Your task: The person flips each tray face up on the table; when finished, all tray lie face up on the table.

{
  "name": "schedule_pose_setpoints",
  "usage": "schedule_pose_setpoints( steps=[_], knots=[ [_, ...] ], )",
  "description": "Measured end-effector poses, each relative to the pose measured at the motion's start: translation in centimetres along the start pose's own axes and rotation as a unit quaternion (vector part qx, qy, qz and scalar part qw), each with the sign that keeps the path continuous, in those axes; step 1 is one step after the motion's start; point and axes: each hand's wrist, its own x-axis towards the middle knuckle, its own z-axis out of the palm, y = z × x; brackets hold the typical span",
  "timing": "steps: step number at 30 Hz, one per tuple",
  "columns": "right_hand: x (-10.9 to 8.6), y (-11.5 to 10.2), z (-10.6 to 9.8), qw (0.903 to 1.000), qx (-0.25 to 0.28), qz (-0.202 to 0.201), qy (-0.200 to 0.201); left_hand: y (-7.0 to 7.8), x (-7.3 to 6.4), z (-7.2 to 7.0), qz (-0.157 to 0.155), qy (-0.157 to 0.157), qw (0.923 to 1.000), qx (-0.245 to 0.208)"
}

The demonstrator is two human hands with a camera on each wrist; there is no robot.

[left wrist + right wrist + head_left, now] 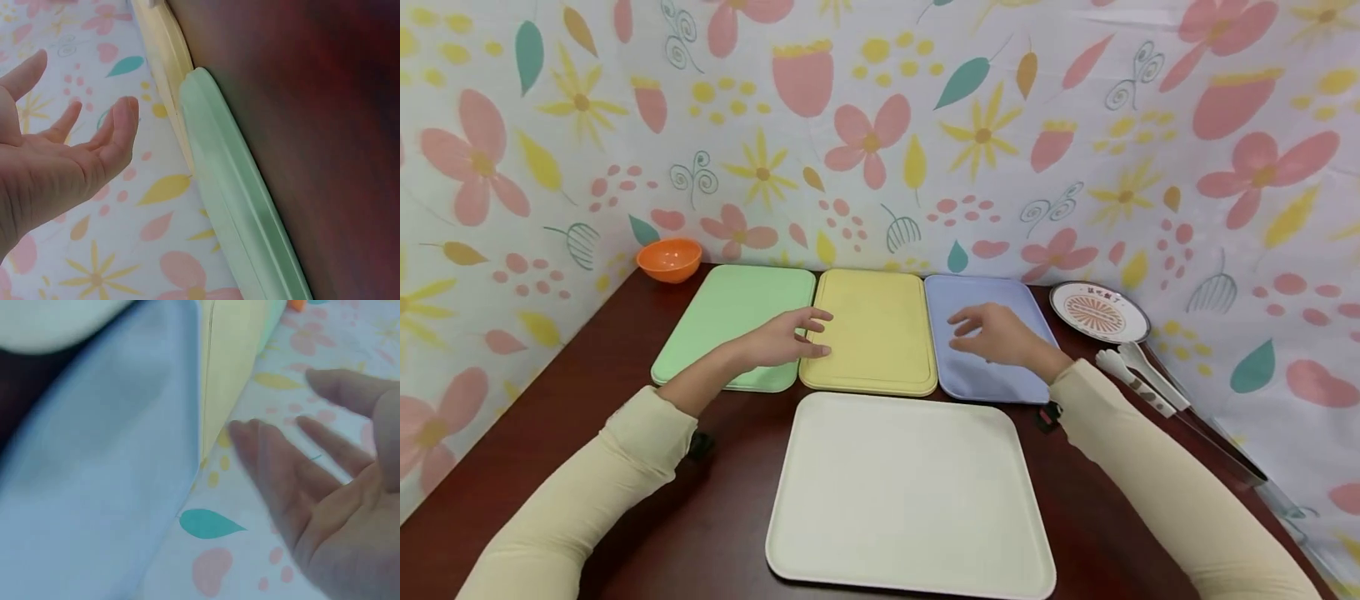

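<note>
My left hand (pixel 784 337) hovers over the seam between a green tray (pixel 745 312) and a yellow tray (pixel 872 325), its fingers loosely bent and holding nothing. In the left wrist view the same hand (pixel 69 150) has thumb and fingers apart, clear of the green tray (pixel 231 181). My right hand (pixel 996 333) is above the blue tray (pixel 977 292), fingers relaxed, nothing between them. The right wrist view shows that hand (pixel 337 506) spread beside the blue tray (pixel 112 456), apart from it. A larger white tray (pixel 910 492) lies in front, nearer me.
An orange bowl (pixel 670 260) stands at the back left corner. At the right are a white plate with a red pattern (pixel 1099 311) and tongs with pale tips (pixel 1138 375). A flowered cloth (pixel 872 108) hangs behind the dark wooden table (pixel 722 500).
</note>
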Motion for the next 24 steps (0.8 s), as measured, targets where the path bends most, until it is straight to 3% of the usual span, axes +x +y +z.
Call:
schedule_pose_setpoints(
  steps=[6, 12, 18, 24],
  knots=[
    [4.7, 0.1, -0.3, 0.9981, -0.035, -0.048, 0.019, -0.1, -1.9, 1.3, -0.017, 0.014, 0.9995, 0.022],
    [8.4, 0.4, -0.6, 0.9993, -0.023, -0.026, 0.011, 0.6, -3.1, 2.7, -0.042, 0.026, 0.9981, 0.037],
    [11.3, 0.1, 0.3, 0.9997, -0.001, -0.012, -0.023, 0.2, -3.4, 3.0, -0.085, 0.036, 0.9957, 0.008],
    [13.7, 0.1, 1.1, 0.9986, 0.005, 0.004, -0.053, -0.2, -3.5, 3.5, -0.107, 0.049, 0.9931, -0.006]
  ],
)
